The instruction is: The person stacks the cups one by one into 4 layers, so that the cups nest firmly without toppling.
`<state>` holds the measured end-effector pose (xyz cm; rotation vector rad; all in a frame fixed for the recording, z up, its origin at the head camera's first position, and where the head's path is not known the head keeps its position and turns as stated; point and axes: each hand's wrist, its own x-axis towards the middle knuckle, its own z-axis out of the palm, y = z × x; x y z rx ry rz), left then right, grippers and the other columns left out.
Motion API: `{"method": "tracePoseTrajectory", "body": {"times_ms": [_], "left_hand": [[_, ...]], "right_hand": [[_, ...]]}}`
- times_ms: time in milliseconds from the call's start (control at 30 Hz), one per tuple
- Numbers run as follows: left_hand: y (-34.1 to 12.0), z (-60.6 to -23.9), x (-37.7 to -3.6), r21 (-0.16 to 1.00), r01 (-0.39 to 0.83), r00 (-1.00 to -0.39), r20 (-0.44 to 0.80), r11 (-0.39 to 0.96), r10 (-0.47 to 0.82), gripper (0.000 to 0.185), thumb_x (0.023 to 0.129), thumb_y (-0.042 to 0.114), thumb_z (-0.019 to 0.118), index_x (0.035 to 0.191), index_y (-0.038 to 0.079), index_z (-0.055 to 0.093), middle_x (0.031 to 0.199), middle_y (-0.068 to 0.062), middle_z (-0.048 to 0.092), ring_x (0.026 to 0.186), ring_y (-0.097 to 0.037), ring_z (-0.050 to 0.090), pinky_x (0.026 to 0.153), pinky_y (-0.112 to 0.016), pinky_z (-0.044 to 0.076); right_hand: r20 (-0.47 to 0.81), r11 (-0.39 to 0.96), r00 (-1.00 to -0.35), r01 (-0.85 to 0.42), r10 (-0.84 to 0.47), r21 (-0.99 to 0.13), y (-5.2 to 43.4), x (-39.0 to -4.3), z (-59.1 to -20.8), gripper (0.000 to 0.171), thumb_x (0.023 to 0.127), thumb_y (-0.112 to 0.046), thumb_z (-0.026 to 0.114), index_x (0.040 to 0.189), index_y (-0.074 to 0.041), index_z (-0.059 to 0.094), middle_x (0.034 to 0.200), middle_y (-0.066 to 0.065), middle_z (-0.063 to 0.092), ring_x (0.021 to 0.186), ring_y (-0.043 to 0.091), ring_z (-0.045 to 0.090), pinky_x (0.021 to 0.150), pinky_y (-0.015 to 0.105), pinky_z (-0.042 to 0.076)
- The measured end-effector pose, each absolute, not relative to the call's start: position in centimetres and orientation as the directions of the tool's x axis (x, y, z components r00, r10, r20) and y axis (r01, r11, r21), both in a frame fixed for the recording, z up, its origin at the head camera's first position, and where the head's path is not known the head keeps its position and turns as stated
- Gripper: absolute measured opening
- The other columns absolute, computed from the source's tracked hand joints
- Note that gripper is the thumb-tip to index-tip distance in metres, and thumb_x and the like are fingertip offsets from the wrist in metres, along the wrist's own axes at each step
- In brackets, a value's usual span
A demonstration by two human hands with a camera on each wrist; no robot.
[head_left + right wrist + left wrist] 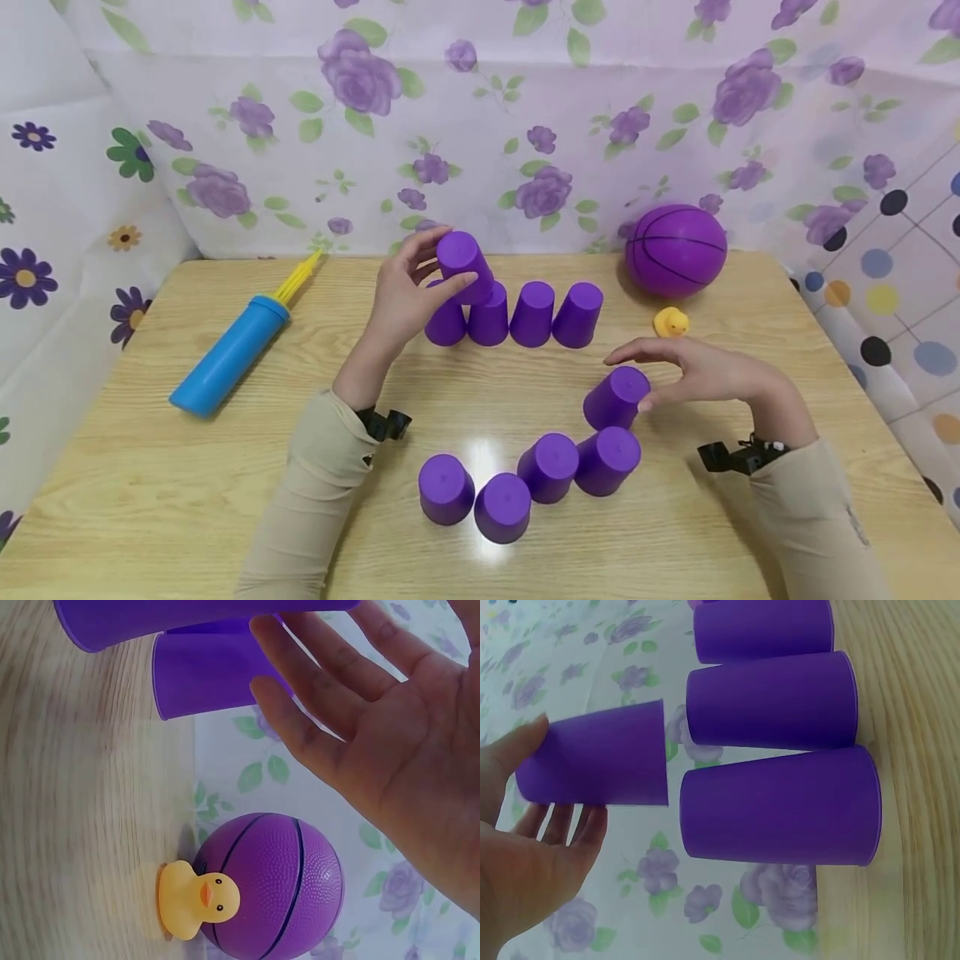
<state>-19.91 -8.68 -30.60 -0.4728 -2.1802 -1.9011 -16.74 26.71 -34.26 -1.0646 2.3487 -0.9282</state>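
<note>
our left hand (405,296) has its grip around a lifted cup (463,265) above the back row of cups (532,313); we'd lower it squarely between two cups below. our right hand (701,373) hovers with a wide, empty grip beside the tilted cup (617,398).

occluded: leftmost back-row cup (444,323) behind left hand (405,296) | cropped: ball (274,889) by bottom edge
</note>
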Motion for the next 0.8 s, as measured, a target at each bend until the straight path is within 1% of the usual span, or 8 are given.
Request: {"method": "tracePoseTrajectory", "body": {"times_ms": [133,233,333,467,600,667,800], "left_hand": [[-8.34,-30.46,-19.72,0.890,0.430,-0.903,0.426,0.148,0.060,0.053,0.069,0.004,0.071,0.117,0.000,0.048,0.111,-0.013,0.055,0.101,-0.021,0.053,0.088,-0.030,0.044],[-8.31,-30.52,-19.78,0.875,0.452,-0.891,0.451,0.175,0.047,0.051,0.070,0.004,0.070,0.116,0.000,0.048,0.111,-0.013,0.055,0.101,-0.022,0.052,0.088,-0.032,0.044],[-8.39,-30.61,-19.93,0.872,0.456,-0.889,0.456,0.179,0.043,0.051,0.070,0.004,0.070,0.116,0.001,0.048,0.111,-0.013,0.055,0.101,-0.022,0.052,0.088,-0.034,0.043],[-8.41,-30.76,-20.10,0.877,0.449,-0.893,0.445,0.171,0.061,0.051,0.070,0.004,0.070,0.117,0.000,0.049,0.113,-0.013,0.054,0.102,-0.023,0.052,0.087,-0.034,0.044],[-8.20,-30.99,-20.18,0.887,0.420,-0.907,0.416,0.190,0.064,0.051,0.072,0.007,0.069,0.119,0.003,0.049,0.116,-0.011,0.052,0.103,-0.022,0.052,0.088,-0.033,0.044],[-8.10,-31.10,-20.17,0.897,0.394,-0.919,0.391,0.202,0.056,0.052,0.074,0.008,0.068,0.121,0.004,0.048,0.117,-0.011,0.052,0.104,-0.022,0.051,0.089,-0.032,0.043],[-7.81,-31.16,-20.22,0.919,0.340,-0.940,0.339,0.200,0.041,0.053,0.076,0.011,0.066,0.124,0.006,0.046,0.119,-0.011,0.050,0.107,-0.022,0.050,0.091,-0.030,0.042]], "right_hand": [[-0.068,0.475,-0.619,-0.524,-0.783,-0.707,26.66,-16.81,-34.42,0.054,0.074,-0.027,0.068,0.123,-0.017,0.047,0.122,-0.008,0.048,0.114,0.012,0.043,0.093,0.033,0.038],[-0.079,0.479,-0.611,-0.526,-0.788,-0.703,26.65,-16.87,-34.66,0.055,0.074,-0.029,0.067,0.123,-0.017,0.047,0.123,-0.008,0.046,0.114,0.011,0.042,0.093,0.031,0.039],[-0.099,0.490,-0.611,-0.515,-0.785,-0.704,26.66,-16.93,-34.86,0.054,0.074,-0.030,0.067,0.123,-0.020,0.047,0.124,-0.008,0.046,0.114,0.011,0.042,0.093,0.031,0.039],[-0.116,0.492,-0.610,-0.495,-0.784,-0.716,26.61,-16.97,-34.92,0.053,0.074,-0.030,0.067,0.123,-0.023,0.047,0.124,-0.008,0.046,0.114,0.011,0.042,0.093,0.028,0.039],[-0.110,0.455,-0.582,-0.488,-0.805,-0.745,26.52,-16.93,-34.91,0.054,0.074,-0.023,0.068,0.123,-0.021,0.046,0.123,-0.003,0.048,0.112,0.012,0.044,0.091,0.023,0.039],[-0.103,0.437,-0.570,-0.488,-0.815,-0.756,26.46,-16.93,-34.93,0.055,0.073,-0.020,0.069,0.123,-0.018,0.046,0.122,0.000,0.049,0.110,0.013,0.045,0.090,0.023,0.040],[-0.102,0.434,-0.573,-0.481,-0.813,-0.762,26.44,-16.96,-35.09,0.056,0.072,-0.020,0.069,0.123,-0.017,0.046,0.121,0.004,0.050,0.109,0.012,0.047,0.089,0.023,0.040]]}}
